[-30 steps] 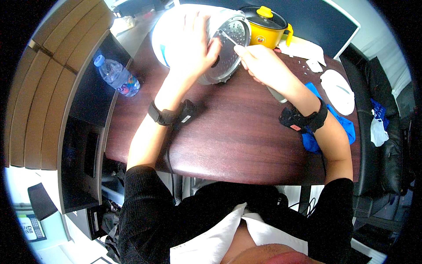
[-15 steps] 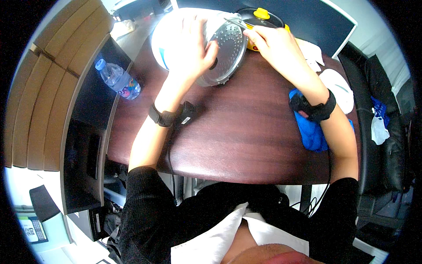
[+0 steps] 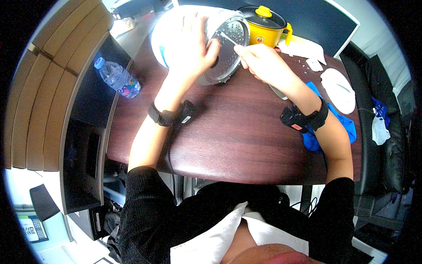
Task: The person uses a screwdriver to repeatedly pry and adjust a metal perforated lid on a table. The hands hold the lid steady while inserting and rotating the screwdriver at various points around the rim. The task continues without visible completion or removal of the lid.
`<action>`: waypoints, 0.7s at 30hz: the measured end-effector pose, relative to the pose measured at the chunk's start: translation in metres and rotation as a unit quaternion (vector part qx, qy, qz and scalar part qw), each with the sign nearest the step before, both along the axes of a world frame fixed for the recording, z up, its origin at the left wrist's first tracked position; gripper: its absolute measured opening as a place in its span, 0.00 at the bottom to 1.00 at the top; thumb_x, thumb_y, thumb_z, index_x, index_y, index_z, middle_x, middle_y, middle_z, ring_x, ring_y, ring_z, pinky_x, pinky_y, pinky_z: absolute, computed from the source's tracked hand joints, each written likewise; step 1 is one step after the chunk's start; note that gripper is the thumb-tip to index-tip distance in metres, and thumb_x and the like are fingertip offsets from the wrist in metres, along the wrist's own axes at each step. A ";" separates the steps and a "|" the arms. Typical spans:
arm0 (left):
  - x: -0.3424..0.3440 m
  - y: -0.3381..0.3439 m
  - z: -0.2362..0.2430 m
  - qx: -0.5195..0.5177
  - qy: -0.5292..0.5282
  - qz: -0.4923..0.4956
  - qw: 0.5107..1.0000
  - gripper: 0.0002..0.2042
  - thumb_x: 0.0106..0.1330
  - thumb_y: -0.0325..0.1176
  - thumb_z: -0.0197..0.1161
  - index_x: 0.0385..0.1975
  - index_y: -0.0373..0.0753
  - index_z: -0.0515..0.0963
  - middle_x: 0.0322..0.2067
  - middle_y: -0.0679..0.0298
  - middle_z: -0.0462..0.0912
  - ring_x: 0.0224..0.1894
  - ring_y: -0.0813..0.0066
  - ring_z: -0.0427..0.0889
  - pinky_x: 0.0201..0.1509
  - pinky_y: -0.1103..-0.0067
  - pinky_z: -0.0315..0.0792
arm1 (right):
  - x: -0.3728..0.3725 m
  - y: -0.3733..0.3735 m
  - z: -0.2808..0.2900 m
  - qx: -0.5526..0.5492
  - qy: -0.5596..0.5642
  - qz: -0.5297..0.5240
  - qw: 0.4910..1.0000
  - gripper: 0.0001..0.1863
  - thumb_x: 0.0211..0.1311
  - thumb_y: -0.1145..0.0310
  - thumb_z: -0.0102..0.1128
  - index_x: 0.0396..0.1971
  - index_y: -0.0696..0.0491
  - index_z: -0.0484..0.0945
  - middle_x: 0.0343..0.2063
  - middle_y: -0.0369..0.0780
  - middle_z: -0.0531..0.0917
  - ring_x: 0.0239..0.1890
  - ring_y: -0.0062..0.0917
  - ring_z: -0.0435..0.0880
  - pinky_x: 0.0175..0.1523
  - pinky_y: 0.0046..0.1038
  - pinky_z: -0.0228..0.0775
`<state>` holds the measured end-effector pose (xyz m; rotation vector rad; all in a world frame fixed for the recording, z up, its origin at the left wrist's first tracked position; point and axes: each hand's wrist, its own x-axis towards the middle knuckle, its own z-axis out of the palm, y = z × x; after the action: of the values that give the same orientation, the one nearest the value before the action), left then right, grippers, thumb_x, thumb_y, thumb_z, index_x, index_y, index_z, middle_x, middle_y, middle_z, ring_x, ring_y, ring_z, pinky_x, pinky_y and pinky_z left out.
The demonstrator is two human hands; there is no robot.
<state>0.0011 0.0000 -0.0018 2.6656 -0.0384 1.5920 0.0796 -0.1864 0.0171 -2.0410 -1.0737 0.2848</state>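
Left hand: the left hand (image 3: 191,46) lies spread, fingers wide, over the white rice cooker (image 3: 176,33), the thumb reaching onto the metal lid plate (image 3: 224,53).
Right hand: the right hand (image 3: 259,61) is closed in a pinch on a thin metal tool (image 3: 228,37), whose tip touches the metal lid plate.
Rice cooker: it stands at the far edge of the tabletop (image 3: 237,136), lid tipped toward the person; the round, dotted metal lid plate faces the camera.
Yellow pot: a small yellow pot (image 3: 266,26) with a dark lid and yellow knob stands just right of the rice cooker, behind the right hand.
Blue cloth: a blue cloth (image 3: 329,123) lies to the right of the rice cooker, under the right forearm and partly hidden by it.
White disc: a white round lid-like piece (image 3: 338,90) rests well right of the rice cooker, beyond the blue cloth.
Paper: white paper (image 3: 303,46) and small white scraps lie right of the yellow pot.
Bottle: a clear plastic bottle (image 3: 116,79) lies on a dark side shelf, left of the rice cooker and off the tabletop.
In the way: the left hand covers much of the rice cooker's body; both wrists wear black bands.
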 end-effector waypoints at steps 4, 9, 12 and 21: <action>0.001 0.001 -0.001 -0.006 0.008 0.010 1.000 0.27 0.56 0.38 0.63 0.55 0.37 0.68 0.56 0.48 0.72 0.62 0.45 0.64 0.67 0.59 0.56 | 0.000 0.001 -0.003 0.012 0.019 -0.001 1.000 0.26 0.68 0.53 0.48 0.25 0.62 0.79 0.19 0.46 0.80 0.23 0.33 0.80 0.35 0.33 0.71; 0.000 -0.001 0.002 -0.003 0.002 -0.002 1.000 0.26 0.56 0.38 0.63 0.55 0.36 0.68 0.55 0.48 0.72 0.62 0.44 0.64 0.67 0.59 0.56 | -0.002 0.001 -0.001 -0.001 0.018 -0.001 1.000 0.26 0.68 0.53 0.48 0.25 0.62 0.78 0.19 0.47 0.79 0.22 0.33 0.79 0.35 0.33 0.71; -0.001 -0.002 0.002 0.005 -0.002 -0.001 1.000 0.26 0.56 0.37 0.62 0.55 0.36 0.68 0.55 0.48 0.72 0.62 0.44 0.65 0.67 0.59 0.56 | -0.004 0.000 0.002 -0.015 -0.012 -0.009 1.000 0.25 0.68 0.54 0.47 0.26 0.62 0.79 0.21 0.51 0.80 0.26 0.38 0.82 0.37 0.35 0.72; 0.000 0.001 0.000 0.011 -0.005 0.002 1.000 0.26 0.56 0.37 0.62 0.55 0.37 0.68 0.55 0.48 0.72 0.62 0.44 0.65 0.67 0.59 0.56 | 0.005 0.000 0.004 -0.010 -0.112 0.017 0.994 0.29 0.70 0.46 0.42 0.20 0.56 0.73 0.15 0.38 0.72 0.18 0.25 0.70 0.29 0.30 0.63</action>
<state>0.0014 0.0006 -0.0013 2.6743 -0.0515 1.6162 0.0842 -0.1860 0.0211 -2.1107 -1.2473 0.0856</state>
